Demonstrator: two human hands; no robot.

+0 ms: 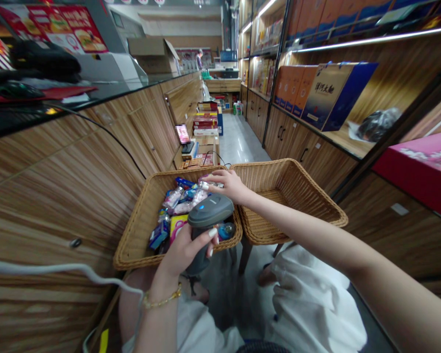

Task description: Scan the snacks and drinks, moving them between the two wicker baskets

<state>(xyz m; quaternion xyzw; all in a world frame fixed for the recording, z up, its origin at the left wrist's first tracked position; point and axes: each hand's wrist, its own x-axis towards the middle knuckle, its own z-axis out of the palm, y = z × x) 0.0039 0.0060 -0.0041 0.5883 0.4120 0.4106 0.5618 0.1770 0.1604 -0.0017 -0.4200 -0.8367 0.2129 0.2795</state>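
My left hand is wrapped round the handle of a dark grey barcode scanner, held over the near side of the left wicker basket. Small packaged goods in shiny, blue, pink and clear wrappers fill part of this basket. A yellow and pink box lies among them, partly behind the scanner. My right hand reaches across to the basket's far right corner, fingers stretched and apart over shiny packets. Whether its fingertips touch one is unclear. Beside it stands a second wicker basket, its woven bottom showing.
A wooden counter runs along the left, with a cardboard box on top. Shelves with boxes and a blue-and-gold gift bag line the right. Stacked boxes and a phone stand ahead. A person is far off.
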